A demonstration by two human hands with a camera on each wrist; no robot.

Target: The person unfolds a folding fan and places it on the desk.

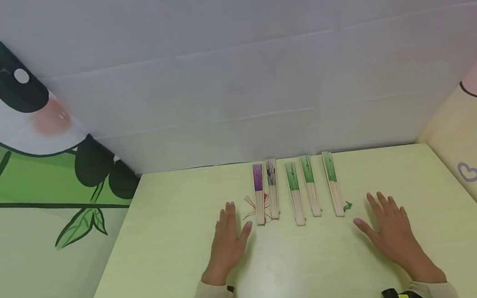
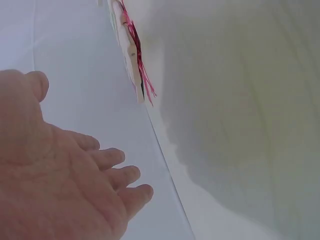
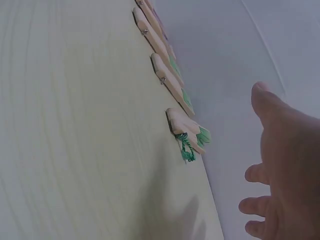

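Several folded hand fans lie side by side near the back of the table, roughly upright in the head view. From the left come a purple fan (image 1: 259,198), a grey-patterned fan (image 1: 273,192) and three green-topped ones, the last being the rightmost green fan (image 1: 333,184). Red tassel threads (image 1: 250,207) spread around the two left fans; a green tassel (image 1: 347,206) sits at the foot of the rightmost. My left hand (image 1: 227,241), fingers extended and holding nothing, is left of the purple fan. My right hand (image 1: 391,235), also empty with fingers spread, is right of the green tassel.
The pale yellow table (image 1: 166,244) meets a grey-white backdrop (image 1: 234,85) just behind the fans. Printed side panels stand at both sides, the left panel (image 1: 27,253) with a cartoon face and leaves. Dark wrist straps sit at both sleeves.
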